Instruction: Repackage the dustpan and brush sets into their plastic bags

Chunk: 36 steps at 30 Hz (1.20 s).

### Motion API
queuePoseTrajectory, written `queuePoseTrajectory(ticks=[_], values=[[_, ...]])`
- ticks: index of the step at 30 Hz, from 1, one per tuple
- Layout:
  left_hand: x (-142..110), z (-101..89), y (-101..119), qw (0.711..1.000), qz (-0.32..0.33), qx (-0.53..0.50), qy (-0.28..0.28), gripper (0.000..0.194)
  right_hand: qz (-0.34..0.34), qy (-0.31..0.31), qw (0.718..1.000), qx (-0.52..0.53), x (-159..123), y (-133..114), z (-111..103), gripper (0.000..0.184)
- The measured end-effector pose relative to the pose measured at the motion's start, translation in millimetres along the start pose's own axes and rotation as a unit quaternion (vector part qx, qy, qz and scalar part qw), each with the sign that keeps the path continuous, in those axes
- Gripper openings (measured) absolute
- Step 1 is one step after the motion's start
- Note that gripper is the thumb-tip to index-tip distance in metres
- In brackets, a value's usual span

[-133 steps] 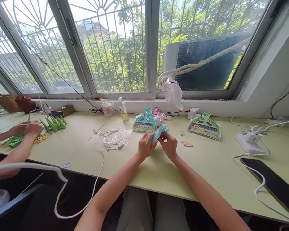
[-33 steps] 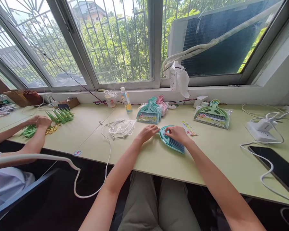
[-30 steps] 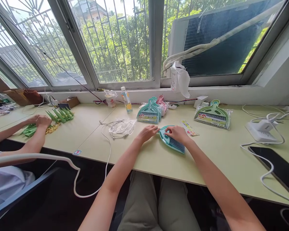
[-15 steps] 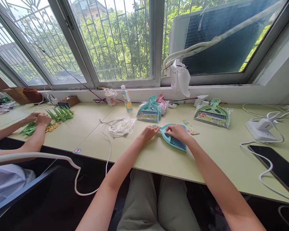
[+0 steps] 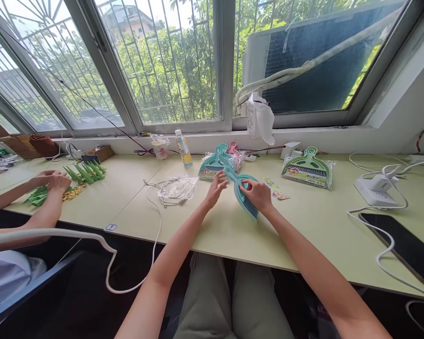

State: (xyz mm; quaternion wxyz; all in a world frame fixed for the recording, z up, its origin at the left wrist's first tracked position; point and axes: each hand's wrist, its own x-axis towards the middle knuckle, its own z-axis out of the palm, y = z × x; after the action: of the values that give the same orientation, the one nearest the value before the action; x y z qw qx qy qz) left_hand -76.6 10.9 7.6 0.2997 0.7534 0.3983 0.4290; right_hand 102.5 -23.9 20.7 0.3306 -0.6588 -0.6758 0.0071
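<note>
Barred windows (image 5: 180, 70) look onto greenery above a pale green worktable (image 5: 212, 240), where clear plastic sleeves hold teal dustpan-and-brush sets (image 5: 211, 168), with pink ones (image 5: 233, 150) just beside them. To the right, another clear sleeve encloses a green dustpan and brush (image 5: 309, 165). A clear bag (image 5: 176, 189) lies with a coiled white cable, near a labeled, capped bottle (image 5: 183, 149) and a plastic-wrapped cup (image 5: 160, 147) whose contents cannot be made out. At center, the right hand (image 5: 257, 194) grasps an unwrapped teal dustpan and brush (image 5: 239, 186), thumb and fingers closed on its body, the bristles angled toward the table's front edge and the handle pointing toward the sleeved teal sets. The left hand (image 5: 215, 189) is open, fingers spread and slightly curled, near the handle; whether a fingertip touches it cannot be told. A printed card (image 5: 276, 189) lies beyond the right hand. At far left, a co-worker's hands (image 5: 56, 181) work beside upright green pieces (image 5: 86, 173).
</note>
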Motion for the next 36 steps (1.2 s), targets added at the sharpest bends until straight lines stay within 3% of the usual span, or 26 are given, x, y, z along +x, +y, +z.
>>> queuePoseTrajectory(ticks=[2, 3, 5, 8, 12, 15, 18, 22, 28, 36], values=[[-4.2, 8.2, 5.0, 0.982, -0.042, -0.138, -0.119, 0.058, -0.015, 0.018, 0.998, 0.056, -0.3, 0.8, 5.9, 0.036], [-6.5, 12.4, 6.8, 0.97, -0.052, -0.182, -0.149, 0.063, -0.027, 0.016, 0.995, 0.092, 0.6, 2.4, 8.9, 0.037], [-9.8, 18.6, 8.8, 0.956, -0.076, -0.239, -0.155, 0.072, -0.042, 0.0, 0.983, 0.176, 5.3, 8.9, 12.9, 0.039], [-9.5, 18.8, 6.2, 0.942, -0.141, -0.28, -0.116, 0.079, 0.013, 0.012, 0.967, 0.253, 17.5, 28.0, 12.5, 0.042], [-3.5, 10.1, -3.9, 0.929, -0.191, -0.317, -0.013, 0.08, 0.128, 0.087, 0.985, 0.072, 29.1, 68.7, 9.8, 0.034], [0.4, 5.6, -9.9, 0.924, -0.188, -0.331, 0.047, 0.079, 0.172, 0.046, 0.982, -0.059, 29.0, 97.5, 14.1, 0.035], [3.6, 3.4, -14.2, 0.927, -0.151, -0.335, 0.074, 0.07, 0.18, -0.02, 0.98, -0.087, 28.9, 113.0, 20.6, 0.037], [7.4, 1.8, -20.3, 0.937, -0.107, -0.322, 0.088, 0.061, 0.157, -0.063, 0.985, -0.03, 35.6, 113.1, 25.7, 0.033], [8.4, 1.2, -22.9, 0.939, -0.114, -0.305, 0.111, 0.059, 0.15, -0.077, 0.983, 0.072, 38.8, 108.6, 28.0, 0.075], [6.2, 0.7, -23.9, 0.938, -0.078, -0.32, 0.112, 0.068, 0.148, -0.124, 0.976, 0.097, 35.8, 109.0, 24.4, 0.067]])
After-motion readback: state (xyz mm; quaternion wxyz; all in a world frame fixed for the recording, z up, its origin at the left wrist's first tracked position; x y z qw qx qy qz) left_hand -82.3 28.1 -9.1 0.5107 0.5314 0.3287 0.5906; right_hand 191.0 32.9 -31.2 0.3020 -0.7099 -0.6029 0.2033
